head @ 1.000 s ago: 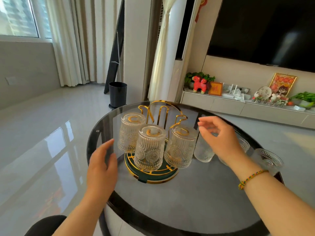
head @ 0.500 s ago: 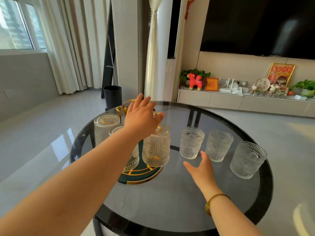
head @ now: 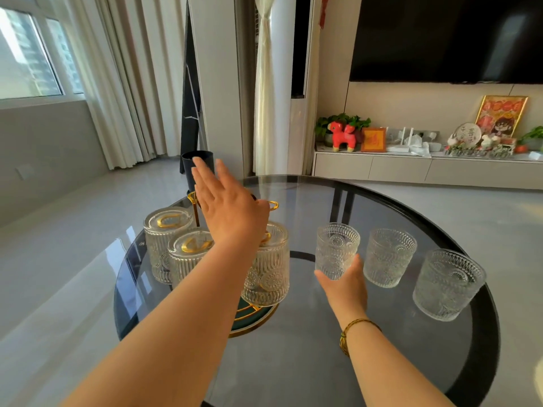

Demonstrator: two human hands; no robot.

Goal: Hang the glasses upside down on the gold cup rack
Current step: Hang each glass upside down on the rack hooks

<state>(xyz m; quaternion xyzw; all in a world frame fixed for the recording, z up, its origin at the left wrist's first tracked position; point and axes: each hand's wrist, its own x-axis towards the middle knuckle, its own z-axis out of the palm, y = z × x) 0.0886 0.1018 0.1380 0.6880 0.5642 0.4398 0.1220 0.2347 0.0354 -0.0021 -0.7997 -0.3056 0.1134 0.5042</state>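
Left hand hovers flat and empty over the gold cup rack with three hung glasses; right hand cups the nearest upright glass on the bench.

No lettering can be read with certainty anywhere. On the far right, the gold-framed red picture leaning on the long pale cabinet shelf carries large red characters along its top, too blurred to make out. Left of it, the round white plaque bears dark marks, illegible. Further left, the small orange framed panel shows one faint gold character, unclear.
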